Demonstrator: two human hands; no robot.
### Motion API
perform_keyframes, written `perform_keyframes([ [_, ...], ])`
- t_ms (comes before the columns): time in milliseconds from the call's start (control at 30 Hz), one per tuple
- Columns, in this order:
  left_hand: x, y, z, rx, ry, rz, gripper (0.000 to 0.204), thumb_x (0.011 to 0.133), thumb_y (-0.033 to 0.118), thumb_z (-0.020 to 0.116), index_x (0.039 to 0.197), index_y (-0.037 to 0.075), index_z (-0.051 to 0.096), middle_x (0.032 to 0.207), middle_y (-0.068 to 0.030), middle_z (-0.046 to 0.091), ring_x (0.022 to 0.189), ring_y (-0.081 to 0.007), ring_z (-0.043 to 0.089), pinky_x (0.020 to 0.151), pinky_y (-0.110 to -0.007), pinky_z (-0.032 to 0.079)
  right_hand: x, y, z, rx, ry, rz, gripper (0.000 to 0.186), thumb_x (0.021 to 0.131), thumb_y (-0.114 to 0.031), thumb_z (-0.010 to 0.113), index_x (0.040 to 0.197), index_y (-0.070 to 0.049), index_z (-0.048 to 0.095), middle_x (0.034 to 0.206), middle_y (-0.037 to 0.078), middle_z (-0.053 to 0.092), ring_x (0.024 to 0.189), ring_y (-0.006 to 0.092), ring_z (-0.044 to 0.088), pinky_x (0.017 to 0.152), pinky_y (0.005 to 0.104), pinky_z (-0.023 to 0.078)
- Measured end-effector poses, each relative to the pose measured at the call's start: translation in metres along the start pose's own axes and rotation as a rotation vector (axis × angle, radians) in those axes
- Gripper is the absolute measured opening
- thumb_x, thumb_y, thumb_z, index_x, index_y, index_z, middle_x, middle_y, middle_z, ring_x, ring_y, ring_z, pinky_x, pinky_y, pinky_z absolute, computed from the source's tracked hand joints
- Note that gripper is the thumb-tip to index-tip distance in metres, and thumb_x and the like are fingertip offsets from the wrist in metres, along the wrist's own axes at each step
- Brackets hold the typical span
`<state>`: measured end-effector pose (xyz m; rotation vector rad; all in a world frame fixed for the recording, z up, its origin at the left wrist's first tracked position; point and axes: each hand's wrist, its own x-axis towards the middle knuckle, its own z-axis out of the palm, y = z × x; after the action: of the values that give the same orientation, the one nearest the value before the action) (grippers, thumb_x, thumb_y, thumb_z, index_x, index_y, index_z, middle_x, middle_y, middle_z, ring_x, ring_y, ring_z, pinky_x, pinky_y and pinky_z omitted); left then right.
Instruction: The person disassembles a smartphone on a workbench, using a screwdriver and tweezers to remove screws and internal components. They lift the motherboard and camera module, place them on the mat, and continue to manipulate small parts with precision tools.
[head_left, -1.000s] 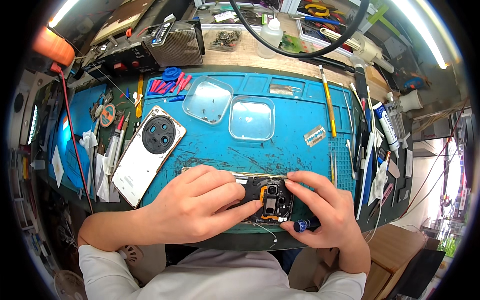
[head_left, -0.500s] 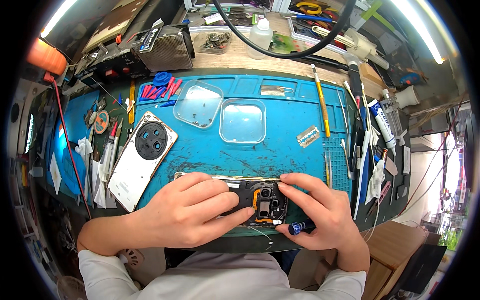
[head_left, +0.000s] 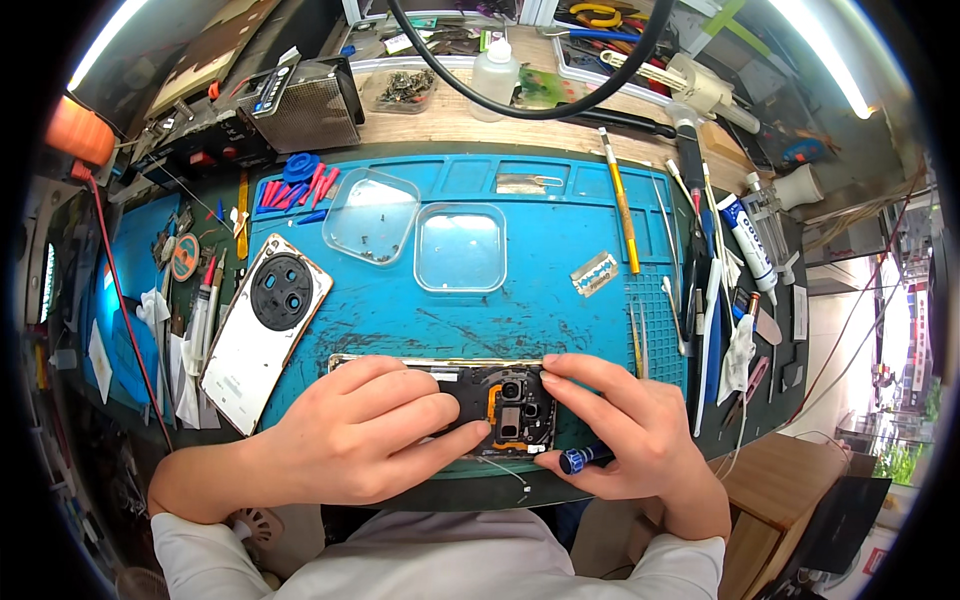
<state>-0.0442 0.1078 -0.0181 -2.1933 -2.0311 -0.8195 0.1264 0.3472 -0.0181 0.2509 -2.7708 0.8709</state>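
Note:
An opened smartphone (head_left: 478, 392), its black inner parts, camera block and orange flex cable showing, lies near the mat's front edge. My left hand (head_left: 365, 430) closes over its left half with curled fingers; the index fingertip rests beside the orange flex. The left thumb is hidden. My right hand (head_left: 645, 440) grips the phone's right end, fingertips at the far edge and thumb at the near one. A blue screwdriver (head_left: 576, 460) lies tucked inside the right hand. Below the phone a thin cable (head_left: 508, 468) sticks out. A white phone back cover (head_left: 240, 350) with a round black camera ring lies to the left.
On the blue mat (head_left: 430, 325) sit a clear tray (head_left: 368, 200) with tiny screws and another clear tray (head_left: 460, 245). A razor blade (head_left: 596, 274) and yellow stick (head_left: 620, 205) lie right. Tweezers, swabs and a tube (head_left: 746, 240) line the right side.
The whole view has shifted slightly, so the bench appears further left. Both hands keep nearly the same hold on the phone, and the screwdriver stays in my right hand.

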Motion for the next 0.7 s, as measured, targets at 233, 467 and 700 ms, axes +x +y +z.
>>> perform_keyframes([
  [233,-0.0003,-0.0002,0.0011,-0.023,0.02,-0.012,0.037,0.072,0.011,0.077,0.109,0.014,0.082,0.095,0.0016,0.063,0.086,-0.0172,0.063,0.072,-0.032,0.051,0.0003,-0.0003,0.0007,-0.012,0.002,-0.009,0.057,0.073,-0.024,0.086,0.122,0.001,0.071,0.13,0.011,0.07,0.074,0.0193,0.073,0.057,0.0296,0.055],
  [467,0.0002,-0.0008,0.0015,-0.041,0.027,-0.019,0.037,0.071,0.01,0.078,0.108,0.014,0.082,0.095,0.0017,0.063,0.085,-0.0172,0.063,0.071,-0.032,0.051,-0.0009,0.0001,0.0009,-0.008,0.002,-0.009,0.055,0.073,-0.025,0.086,0.121,0.0,0.072,0.129,0.012,0.07,0.067,0.0179,0.071,0.053,0.0294,0.053],
  [700,0.0022,-0.0001,-0.0003,-0.029,-0.004,-0.025,0.036,0.07,0.015,0.078,0.106,0.014,0.082,0.092,0.0016,0.063,0.083,-0.0175,0.062,0.071,-0.032,0.051,-0.001,0.0018,0.0027,-0.009,0.004,-0.012,0.054,0.074,-0.027,0.085,0.12,-0.002,0.072,0.129,0.013,0.07,0.063,0.0168,0.07,0.051,0.0286,0.052],
])
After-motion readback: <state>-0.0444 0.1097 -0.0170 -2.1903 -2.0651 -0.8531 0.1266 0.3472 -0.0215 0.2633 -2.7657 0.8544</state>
